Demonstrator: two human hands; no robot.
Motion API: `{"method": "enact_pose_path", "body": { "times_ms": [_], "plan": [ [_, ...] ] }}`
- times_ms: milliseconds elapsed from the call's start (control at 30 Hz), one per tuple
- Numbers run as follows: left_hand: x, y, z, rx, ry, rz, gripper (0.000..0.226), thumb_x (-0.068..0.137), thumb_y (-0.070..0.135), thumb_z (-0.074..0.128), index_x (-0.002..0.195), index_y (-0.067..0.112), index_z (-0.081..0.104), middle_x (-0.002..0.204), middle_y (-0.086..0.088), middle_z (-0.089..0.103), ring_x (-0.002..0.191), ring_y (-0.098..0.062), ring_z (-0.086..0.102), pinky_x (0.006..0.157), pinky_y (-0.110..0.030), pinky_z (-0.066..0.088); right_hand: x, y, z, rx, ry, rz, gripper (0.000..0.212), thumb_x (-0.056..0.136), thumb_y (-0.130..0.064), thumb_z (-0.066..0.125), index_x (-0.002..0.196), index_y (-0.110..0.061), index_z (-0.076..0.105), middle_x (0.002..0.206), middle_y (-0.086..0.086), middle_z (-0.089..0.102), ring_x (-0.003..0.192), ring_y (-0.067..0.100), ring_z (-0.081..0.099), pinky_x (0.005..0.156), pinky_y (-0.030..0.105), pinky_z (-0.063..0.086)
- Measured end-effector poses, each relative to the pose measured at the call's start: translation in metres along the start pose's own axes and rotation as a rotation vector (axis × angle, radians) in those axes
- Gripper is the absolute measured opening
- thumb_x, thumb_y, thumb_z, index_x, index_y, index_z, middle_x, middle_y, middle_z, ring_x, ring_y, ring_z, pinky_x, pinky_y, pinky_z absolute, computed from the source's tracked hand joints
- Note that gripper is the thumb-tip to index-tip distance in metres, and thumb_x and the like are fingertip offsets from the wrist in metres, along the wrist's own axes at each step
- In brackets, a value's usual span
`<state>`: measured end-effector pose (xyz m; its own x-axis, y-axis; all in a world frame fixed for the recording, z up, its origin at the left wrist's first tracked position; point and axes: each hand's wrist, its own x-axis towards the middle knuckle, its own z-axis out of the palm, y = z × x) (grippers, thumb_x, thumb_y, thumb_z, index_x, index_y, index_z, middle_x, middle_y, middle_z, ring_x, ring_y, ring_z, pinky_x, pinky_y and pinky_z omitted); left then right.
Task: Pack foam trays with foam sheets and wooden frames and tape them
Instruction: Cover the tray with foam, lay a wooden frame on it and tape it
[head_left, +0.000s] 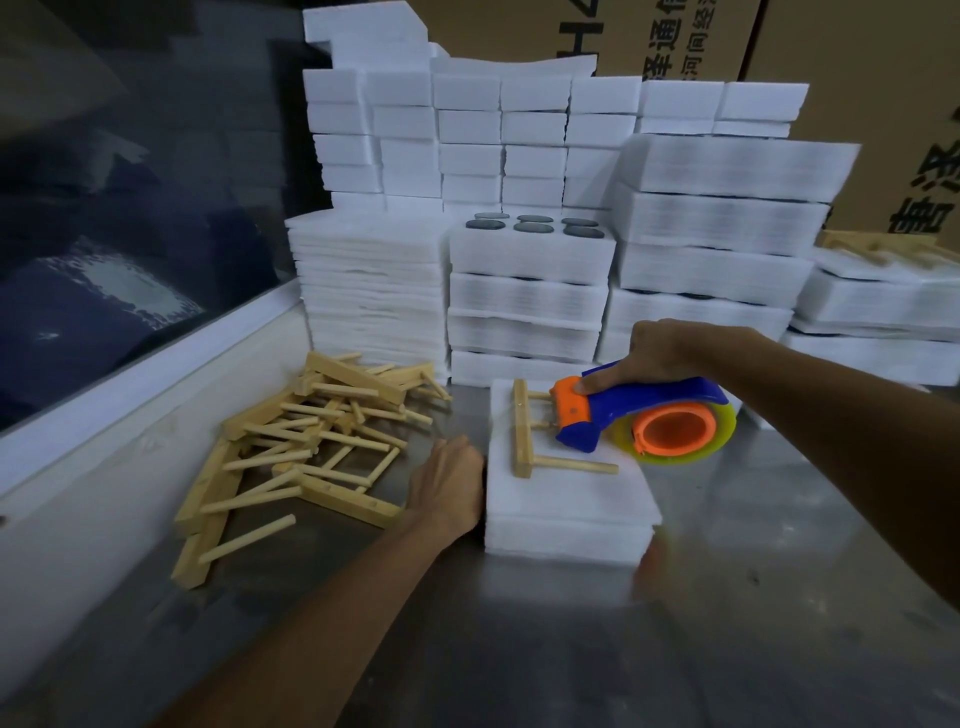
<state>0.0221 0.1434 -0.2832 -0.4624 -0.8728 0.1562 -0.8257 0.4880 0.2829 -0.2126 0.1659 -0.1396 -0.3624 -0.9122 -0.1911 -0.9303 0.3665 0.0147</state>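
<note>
Head view, left to right: a loose pile of wooden frames (306, 441) lies on the metal table (571, 649), too tangled to count, near the white ledge at the left edge. Just right of the pile, the left hand (447, 486) rests with its palm against the left side of the foam pack (566, 504); its grip is spread, fingers straight and relaxed, the forearm reaching in from the lower left. The pack is one squat white stack in the middle of the table, with foam sheet on top and one wooden frame (535, 441) lying flat on its upper face, long bar to the left and pegs pointing right. One tape dispenser (644, 415), blue with orange roller and orange core, sits on the far right part of the pack's top, its front edge touching the frame's pegs. The right hand (660, 353) holds the dispenser from above, its grip closed round the blue handle with the thumb pressed near the orange front piece; the forearm comes in from the right edge. Behind, against the cardboard boxes (857, 78), stand stacks of white foam: one stack of thin foam sheets (369, 280) at the left, one stack of four foam trays (530, 296) whose top one shows six dark round discs (535, 224), then taller tray stacks (722, 218) to the right
</note>
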Motion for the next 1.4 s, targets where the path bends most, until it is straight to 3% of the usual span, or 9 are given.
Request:
{"method": "enact_pose_path", "body": {
  "times_ms": [100, 233, 367, 467, 633, 767, 1167, 1333, 1400],
  "plan": [
    [0.011, -0.002, -0.013, -0.171, -0.066, -0.09, 0.017, 0.094, 0.01, 0.055, 0.085, 0.007, 0.069, 0.095, -0.009, 0.069, 0.088, -0.026, 0.064, 0.08, -0.041, 0.055, -0.001, 0.001, 0.001, -0.001, -0.001, 0.0, 0.118, 0.007, -0.108, 0.039, 0.087, -0.022, 0.048, 0.088, 0.003, 0.063, 0.079, 0.021, 0.063, 0.061, 0.033, 0.043],
    [0.026, 0.014, -0.028, -0.633, 0.277, -0.149, 0.022, 0.088, 0.013, 0.06, 0.107, 0.022, 0.066, 0.117, 0.0, 0.062, 0.11, -0.018, 0.058, 0.09, -0.036, 0.049, -0.001, 0.006, 0.004, 0.006, 0.001, -0.003, 0.121, 0.004, -0.108, 0.037, 0.088, -0.021, 0.05, 0.087, 0.003, 0.063, 0.078, 0.02, 0.063, 0.06, 0.032, 0.043],
    [0.033, 0.038, -0.032, -0.652, -0.058, 0.119, 0.1, 0.068, 0.067, 0.07, 0.151, 0.034, 0.025, 0.159, 0.007, 0.025, 0.143, -0.014, 0.026, 0.11, -0.043, 0.033, 0.0, 0.005, 0.004, 0.008, -0.007, -0.016, 0.118, 0.008, -0.107, 0.038, 0.088, -0.021, 0.049, 0.087, 0.003, 0.063, 0.078, 0.021, 0.063, 0.061, 0.032, 0.044],
    [0.039, 0.042, -0.029, -0.525, -0.203, 0.121, 0.123, 0.059, 0.07, 0.08, 0.155, 0.036, 0.01, 0.164, 0.004, 0.013, 0.148, -0.022, 0.019, 0.112, -0.053, 0.034, 0.0, 0.006, 0.003, 0.006, -0.019, -0.025, 0.118, 0.007, -0.108, 0.038, 0.087, -0.022, 0.048, 0.088, 0.003, 0.063, 0.079, 0.021, 0.064, 0.064, 0.033, 0.046],
    [0.042, 0.04, -0.027, -0.602, -0.314, 0.07, 0.132, 0.049, 0.065, 0.087, 0.155, 0.034, 0.015, 0.162, 0.011, 0.013, 0.142, -0.021, 0.031, 0.095, -0.044, 0.053, -0.003, 0.006, -0.003, 0.007, -0.041, -0.046, 0.109, 0.02, -0.105, 0.044, 0.088, -0.02, 0.052, 0.087, 0.003, 0.065, 0.079, 0.02, 0.065, 0.061, 0.032, 0.046],
    [0.045, 0.039, -0.026, -0.547, -0.302, 0.113, 0.13, 0.052, 0.068, 0.084, 0.156, 0.028, 0.016, 0.163, 0.016, 0.005, 0.149, -0.012, 0.015, 0.117, -0.042, 0.029, -0.008, 0.02, -0.009, 0.081, 0.0, -0.047, 0.107, 0.023, -0.103, 0.048, 0.089, -0.019, 0.061, 0.081, 0.0, 0.07, 0.073, 0.016, 0.068, 0.057, 0.028, 0.044],
    [0.045, 0.036, -0.021, -0.643, -0.309, 0.114, 0.124, 0.052, 0.064, 0.087, 0.154, 0.025, 0.027, 0.158, 0.029, 0.006, 0.145, -0.003, 0.016, 0.118, -0.034, 0.027, -0.046, 0.152, -0.011, 0.068, 0.075, 0.116, 0.082, 0.04, -0.093, 0.057, 0.063, -0.016, 0.071, 0.053, -0.003, 0.066, 0.06, 0.018, 0.065, 0.055, 0.029, 0.042],
    [0.045, 0.034, -0.021, -0.67, -0.322, 0.107, 0.133, 0.04, 0.068, 0.085, 0.153, 0.025, 0.028, 0.158, 0.028, 0.008, 0.144, -0.004, 0.021, 0.109, -0.022, 0.033, -0.034, 0.135, 0.002, -0.063, 0.012, 0.09, 0.101, 0.035, -0.101, 0.051, 0.077, -0.012, 0.071, 0.074, 0.005, 0.07, 0.069, 0.02, 0.066, 0.065, 0.035, 0.051],
    [0.045, 0.033, -0.02, -0.695, -0.326, 0.115, 0.132, 0.04, 0.067, 0.085, 0.153, 0.026, 0.029, 0.157, 0.029, 0.009, 0.142, -0.003, 0.022, 0.088, -0.006, 0.036, -0.028, 0.124, 0.005, -0.127, 0.011, 0.094, 0.101, 0.032, -0.102, 0.05, 0.079, -0.014, 0.063, 0.077, 0.005, 0.065, 0.068, 0.019, 0.061, 0.059, 0.031, 0.045]
  ]
}}
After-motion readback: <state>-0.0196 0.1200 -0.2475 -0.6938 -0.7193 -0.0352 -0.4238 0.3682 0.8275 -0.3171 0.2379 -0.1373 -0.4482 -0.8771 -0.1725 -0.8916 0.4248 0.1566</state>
